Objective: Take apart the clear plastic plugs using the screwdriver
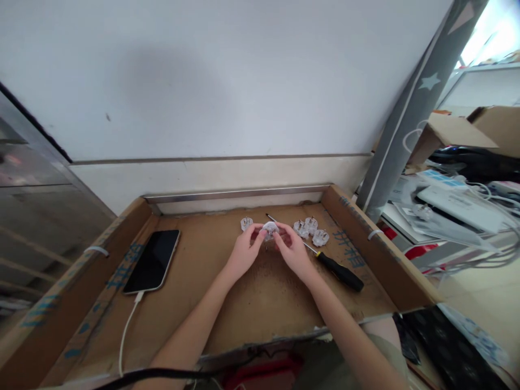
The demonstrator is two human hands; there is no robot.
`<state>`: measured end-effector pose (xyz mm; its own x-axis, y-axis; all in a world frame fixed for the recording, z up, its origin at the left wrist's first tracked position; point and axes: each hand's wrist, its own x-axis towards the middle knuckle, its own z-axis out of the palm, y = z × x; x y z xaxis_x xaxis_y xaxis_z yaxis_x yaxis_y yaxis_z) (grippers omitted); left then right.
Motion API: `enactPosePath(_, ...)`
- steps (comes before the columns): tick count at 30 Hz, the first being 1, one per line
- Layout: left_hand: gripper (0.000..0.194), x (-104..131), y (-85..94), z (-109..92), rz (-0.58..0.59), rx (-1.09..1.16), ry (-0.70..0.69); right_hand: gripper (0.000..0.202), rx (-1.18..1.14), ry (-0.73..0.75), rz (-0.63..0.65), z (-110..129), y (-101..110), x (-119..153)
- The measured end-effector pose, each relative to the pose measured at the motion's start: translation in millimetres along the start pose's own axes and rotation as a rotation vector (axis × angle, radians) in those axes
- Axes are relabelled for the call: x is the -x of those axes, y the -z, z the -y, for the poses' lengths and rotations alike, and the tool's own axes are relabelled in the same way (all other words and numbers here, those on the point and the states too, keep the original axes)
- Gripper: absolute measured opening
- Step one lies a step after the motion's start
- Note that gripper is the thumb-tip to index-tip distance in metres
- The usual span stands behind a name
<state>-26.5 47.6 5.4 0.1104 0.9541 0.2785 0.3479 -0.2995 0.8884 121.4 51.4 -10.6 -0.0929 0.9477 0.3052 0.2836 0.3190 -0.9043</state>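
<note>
Plug (270,227) of clear plastic, or part of one, is held up between two hands over the far middle of a cardboard tray (227,303). The left hand (247,245) pinches it from the left and the right hand (291,247) from the right, thumbs on the near side and fingers curled round it — a two-sided grip that probably suits so small a piece, steadying it while its pale round top stays in sight. How hard the fingertips press, I cannot tell.

One similar loose plug (246,223) lies just beyond the left hand, and a cluster of three plugs (320,237) sits to the right of the right hand. Their metal pins point roughly upward, likely because the broad faces make the steadier base. A screwdriver (340,272) lies slantwise, its handle near and right, its shaft running far and left past the right hand — presumably convenient for that side. Well apart at the left, a phone (152,261) is joined to a white cable (125,336), perhaps placed there so the lead can run toward the near edge.
</note>
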Motion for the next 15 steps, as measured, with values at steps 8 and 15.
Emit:
enactPosePath(8, 0.036, -14.3, 14.3, 13.3, -0.293, 0.302, 0.181, 0.042, 0.531, 0.003, -0.359, 9.5, 59.2, 85.8)
enactPosePath(15, 0.051, -12.7, 10.9, 6.4, -0.271, 0.462, 0.228, 0.039, 0.643, -0.032, -0.38, -4.8, 118.3, 126.9)
